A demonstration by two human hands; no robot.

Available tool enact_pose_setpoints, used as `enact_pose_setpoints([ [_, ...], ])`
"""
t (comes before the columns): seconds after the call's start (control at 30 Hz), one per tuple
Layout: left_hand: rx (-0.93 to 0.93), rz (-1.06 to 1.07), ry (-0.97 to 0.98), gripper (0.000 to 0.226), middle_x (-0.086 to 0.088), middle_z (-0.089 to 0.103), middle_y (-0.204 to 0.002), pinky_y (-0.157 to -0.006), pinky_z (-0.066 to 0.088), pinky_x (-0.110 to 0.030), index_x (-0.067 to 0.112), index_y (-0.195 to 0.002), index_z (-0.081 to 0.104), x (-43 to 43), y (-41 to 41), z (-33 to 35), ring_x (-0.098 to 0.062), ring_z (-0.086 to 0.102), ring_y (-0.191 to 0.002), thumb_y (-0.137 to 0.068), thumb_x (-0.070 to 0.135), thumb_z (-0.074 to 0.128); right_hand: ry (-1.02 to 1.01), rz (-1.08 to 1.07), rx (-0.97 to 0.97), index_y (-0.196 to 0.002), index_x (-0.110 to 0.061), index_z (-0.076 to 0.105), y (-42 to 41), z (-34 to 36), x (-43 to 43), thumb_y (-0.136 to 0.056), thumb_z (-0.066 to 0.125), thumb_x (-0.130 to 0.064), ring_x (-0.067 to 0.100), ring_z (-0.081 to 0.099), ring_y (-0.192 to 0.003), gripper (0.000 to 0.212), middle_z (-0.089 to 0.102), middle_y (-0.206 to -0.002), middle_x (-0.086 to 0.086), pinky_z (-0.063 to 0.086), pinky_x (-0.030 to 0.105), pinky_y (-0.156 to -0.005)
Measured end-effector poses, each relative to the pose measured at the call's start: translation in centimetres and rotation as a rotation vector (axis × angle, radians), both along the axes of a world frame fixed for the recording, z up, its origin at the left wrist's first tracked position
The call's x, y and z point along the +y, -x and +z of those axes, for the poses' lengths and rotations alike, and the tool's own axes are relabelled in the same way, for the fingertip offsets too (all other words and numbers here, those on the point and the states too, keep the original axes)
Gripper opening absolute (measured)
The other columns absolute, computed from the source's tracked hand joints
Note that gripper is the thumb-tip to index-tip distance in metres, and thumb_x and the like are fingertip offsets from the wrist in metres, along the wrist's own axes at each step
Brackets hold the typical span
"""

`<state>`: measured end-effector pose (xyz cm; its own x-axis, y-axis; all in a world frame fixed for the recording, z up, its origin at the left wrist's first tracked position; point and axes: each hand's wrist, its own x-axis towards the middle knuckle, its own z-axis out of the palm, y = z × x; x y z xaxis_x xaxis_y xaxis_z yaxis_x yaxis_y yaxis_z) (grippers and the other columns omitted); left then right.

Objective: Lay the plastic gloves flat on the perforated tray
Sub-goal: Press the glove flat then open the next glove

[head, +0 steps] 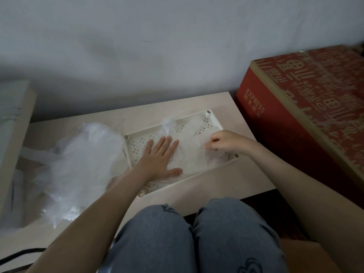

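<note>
The perforated tray (137, 147) lies on the low table (226, 186), and a thin plastic glove (191, 154) is spread over its middle. The left hand (159, 156) presses on the glove at the 8 o'clock part of the tray, with fingers straight and spread, gripping nothing. The right hand (222, 140), at the 3 o'clock side, has its fingers curled and pinches the edge of the film between thumb and fingertips.

The main risk, I think, is the film itself. It is very light and probably clings to skin, so when the flat palm lifts, the glove may rise with it and wrinkle again. If the right hand pulls too strongly towards 3 o'clock while the left one pins, the film may stretch or tear. At 11 o'clock a crumpled tuft (167, 123) stands up from the far rim and is not flat. The heap of clear film (82, 158) at 9 o'clock lies just beside the tray, and the left forearm could drag it over the rim.
</note>
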<state>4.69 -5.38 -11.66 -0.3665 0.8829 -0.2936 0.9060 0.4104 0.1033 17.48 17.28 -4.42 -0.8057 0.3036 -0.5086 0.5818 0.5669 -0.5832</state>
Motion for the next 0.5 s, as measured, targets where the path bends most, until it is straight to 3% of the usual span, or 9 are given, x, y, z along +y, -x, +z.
enact_pose_setpoints([
  [0.03,0.003,-0.006,0.010,0.102,0.000,-0.039,-0.146,-0.111,-0.022,-0.045,0.033,-0.135,-0.037,0.1,0.0,0.0,-0.018,-0.031,-0.140,-0.054,0.092,-0.017,0.007,0.031,-0.078,-0.073,-0.019,0.062,-0.1,0.3,0.1,-0.086,0.066,-0.043,0.007,0.052,-0.060,0.028,0.058,-0.068,-0.008,0.033,0.012,-0.043],
  [0.17,0.000,-0.009,0.030,0.106,0.000,-0.038,-0.146,-0.111,-0.022,-0.045,0.033,-0.138,-0.034,0.2,0.2,-0.1,-0.019,-0.030,-0.141,-0.050,0.092,-0.022,0.007,0.155,-0.265,-0.077,-0.012,0.061,-0.6,0.6,0.4,-0.083,0.068,-0.045,0.017,0.044,-0.061,0.034,0.053,-0.072,0.003,0.030,0.025,-0.050],
  [0.33,-0.008,-0.006,0.032,0.108,0.000,-0.039,-0.145,-0.112,-0.020,-0.046,0.034,-0.137,-0.033,0.3,0.1,0.0,-0.019,-0.029,-0.142,-0.048,0.093,-0.023,0.034,0.163,-0.248,-0.079,-0.012,0.063,-1.1,0.9,0.6,-0.087,0.067,-0.028,0.017,0.044,-0.061,0.018,0.057,-0.078,0.009,0.030,0.026,-0.049],
  [0.4,-0.008,-0.008,0.034,0.107,0.000,-0.039,-0.145,-0.111,-0.021,-0.045,0.033,-0.137,-0.033,0.3,0.2,0.0,-0.019,-0.028,-0.142,-0.048,0.093,-0.023,0.084,0.122,-0.182,-0.084,-0.009,0.062,-1.2,0.9,0.7,-0.090,0.064,-0.025,0.018,0.046,-0.063,0.017,0.060,-0.073,0.004,0.030,0.026,-0.049],
  [0.5,-0.012,-0.006,0.038,0.108,0.001,-0.039,-0.144,-0.109,-0.022,-0.044,0.033,-0.138,-0.032,0.2,0.2,0.1,-0.019,-0.029,-0.142,-0.048,0.093,-0.023,0.194,0.044,-0.078,-0.082,-0.011,0.058,-1.5,0.9,0.9,-0.094,0.057,-0.020,0.008,0.045,-0.051,0.015,0.065,-0.069,-0.005,0.030,0.026,-0.047],
])
